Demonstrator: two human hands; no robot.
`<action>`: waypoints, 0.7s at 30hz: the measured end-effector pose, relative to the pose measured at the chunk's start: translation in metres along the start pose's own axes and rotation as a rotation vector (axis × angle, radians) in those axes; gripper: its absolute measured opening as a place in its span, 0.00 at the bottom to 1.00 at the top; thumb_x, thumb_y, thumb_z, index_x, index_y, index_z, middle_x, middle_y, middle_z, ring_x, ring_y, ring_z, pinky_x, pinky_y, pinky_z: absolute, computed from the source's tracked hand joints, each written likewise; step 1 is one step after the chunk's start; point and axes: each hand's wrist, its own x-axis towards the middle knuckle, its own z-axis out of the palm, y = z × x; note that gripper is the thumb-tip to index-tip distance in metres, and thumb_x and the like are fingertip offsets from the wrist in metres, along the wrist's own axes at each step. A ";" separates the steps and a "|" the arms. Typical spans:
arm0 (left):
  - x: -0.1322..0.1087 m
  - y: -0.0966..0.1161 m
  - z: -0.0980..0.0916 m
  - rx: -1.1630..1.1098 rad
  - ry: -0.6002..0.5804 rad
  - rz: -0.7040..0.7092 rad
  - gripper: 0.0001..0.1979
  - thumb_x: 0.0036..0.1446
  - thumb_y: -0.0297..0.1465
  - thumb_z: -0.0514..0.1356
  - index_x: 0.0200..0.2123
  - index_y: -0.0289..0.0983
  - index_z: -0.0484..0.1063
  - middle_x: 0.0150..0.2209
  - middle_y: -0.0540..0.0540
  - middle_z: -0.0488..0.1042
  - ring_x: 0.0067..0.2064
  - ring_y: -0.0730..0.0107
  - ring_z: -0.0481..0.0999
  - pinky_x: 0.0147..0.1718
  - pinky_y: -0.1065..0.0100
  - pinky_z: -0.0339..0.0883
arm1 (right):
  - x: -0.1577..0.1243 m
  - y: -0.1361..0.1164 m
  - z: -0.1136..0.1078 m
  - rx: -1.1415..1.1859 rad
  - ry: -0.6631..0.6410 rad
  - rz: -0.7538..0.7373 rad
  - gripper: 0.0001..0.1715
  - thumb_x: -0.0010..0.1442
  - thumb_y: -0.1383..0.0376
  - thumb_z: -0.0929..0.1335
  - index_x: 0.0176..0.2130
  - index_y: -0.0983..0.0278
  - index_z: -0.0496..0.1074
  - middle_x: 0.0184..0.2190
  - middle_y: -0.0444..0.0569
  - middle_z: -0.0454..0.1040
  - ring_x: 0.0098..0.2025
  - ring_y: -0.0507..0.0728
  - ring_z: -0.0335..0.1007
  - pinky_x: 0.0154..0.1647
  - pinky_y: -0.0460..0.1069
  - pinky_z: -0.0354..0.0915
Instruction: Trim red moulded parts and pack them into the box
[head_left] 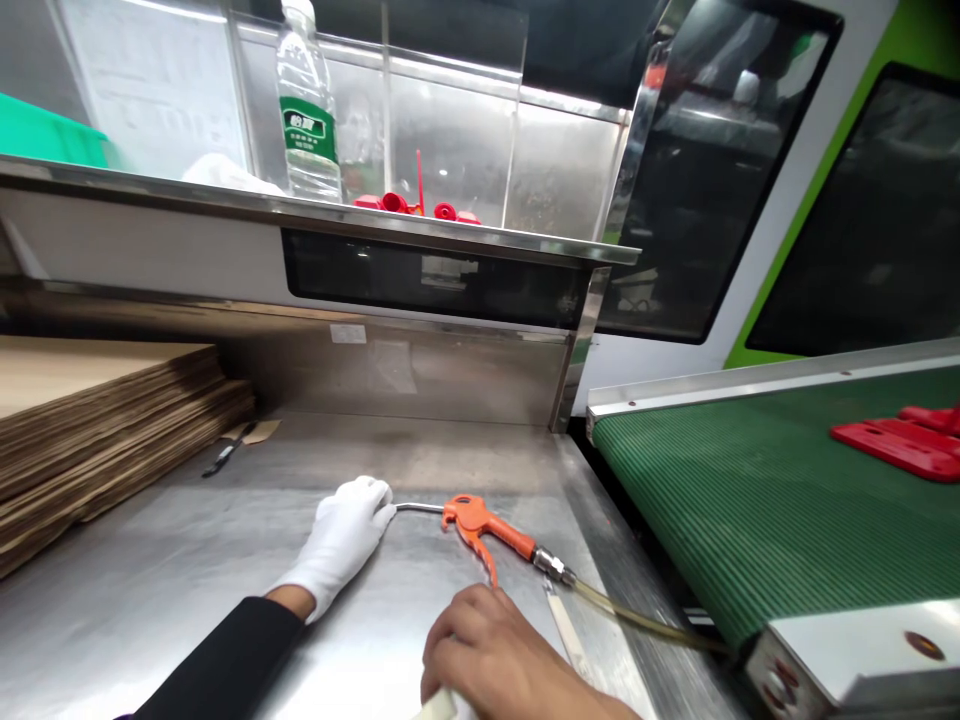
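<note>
My left hand (pixel 341 540) wears a white glove and lies on the steel table (pixel 225 560), its fingers curled at the tip of the metal nozzle of an orange air blow gun (pixel 487 530). The gun lies flat on the table with a yellowish hose (pixel 637 620) running off to the right. My bare right hand (pixel 495 660) is at the bottom, fingers curled around a white thing that I cannot make out, just below the gun's trigger.
A stack of flat cardboard (pixel 97 420) lies at the left, with a dark knife (pixel 221 458) beside it. A green conveyor belt (pixel 750 500) at the right carries red plastic parts (pixel 892 445). A water bottle (pixel 306 110) and small red parts (pixel 405 205) stand on the shelf above.
</note>
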 end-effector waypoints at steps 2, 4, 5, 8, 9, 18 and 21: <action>0.000 0.001 0.000 0.002 -0.001 0.000 0.08 0.65 0.32 0.55 0.32 0.41 0.69 0.38 0.45 0.75 0.42 0.59 0.73 0.41 0.62 0.60 | 0.000 -0.007 -0.012 0.195 0.157 -0.003 0.22 0.56 0.57 0.81 0.43 0.59 0.72 0.45 0.44 0.73 0.50 0.60 0.68 0.53 0.54 0.64; 0.000 0.002 -0.001 0.004 -0.003 0.000 0.08 0.65 0.32 0.56 0.32 0.41 0.69 0.38 0.45 0.74 0.42 0.59 0.73 0.41 0.62 0.60 | 0.001 -0.013 -0.021 0.314 0.211 -0.003 0.21 0.57 0.56 0.81 0.42 0.59 0.72 0.47 0.44 0.73 0.49 0.58 0.69 0.56 0.52 0.63; 0.000 0.002 -0.002 0.005 -0.003 0.000 0.08 0.65 0.32 0.56 0.32 0.41 0.69 0.38 0.45 0.75 0.42 0.59 0.73 0.41 0.62 0.60 | 0.001 -0.016 -0.023 0.342 0.204 -0.009 0.21 0.57 0.55 0.81 0.41 0.59 0.72 0.47 0.43 0.73 0.49 0.57 0.69 0.57 0.51 0.63; -0.001 0.003 -0.004 0.007 -0.004 0.000 0.08 0.65 0.32 0.55 0.32 0.40 0.69 0.38 0.45 0.74 0.42 0.59 0.73 0.42 0.62 0.60 | 0.001 -0.017 -0.015 0.321 0.224 -0.027 0.20 0.59 0.55 0.81 0.42 0.58 0.73 0.48 0.42 0.73 0.50 0.56 0.68 0.56 0.51 0.62; -0.002 0.004 -0.005 0.007 -0.004 0.001 0.08 0.65 0.32 0.55 0.32 0.40 0.69 0.38 0.45 0.74 0.42 0.58 0.73 0.42 0.62 0.60 | 0.001 -0.015 -0.008 0.291 0.228 -0.033 0.19 0.59 0.55 0.81 0.42 0.58 0.74 0.48 0.42 0.73 0.51 0.57 0.68 0.55 0.51 0.62; -0.001 0.004 -0.004 0.010 -0.015 -0.005 0.08 0.64 0.32 0.56 0.32 0.41 0.69 0.39 0.44 0.74 0.42 0.57 0.73 0.41 0.62 0.60 | -0.005 0.001 0.007 0.171 0.085 -0.014 0.19 0.58 0.56 0.80 0.43 0.59 0.74 0.46 0.44 0.73 0.52 0.61 0.65 0.54 0.56 0.63; -0.001 0.004 -0.003 0.003 -0.014 -0.008 0.08 0.65 0.33 0.56 0.32 0.41 0.69 0.39 0.45 0.74 0.43 0.57 0.73 0.41 0.62 0.59 | -0.002 -0.010 -0.019 0.311 0.186 -0.028 0.20 0.55 0.61 0.80 0.42 0.58 0.72 0.48 0.42 0.72 0.52 0.58 0.67 0.59 0.53 0.61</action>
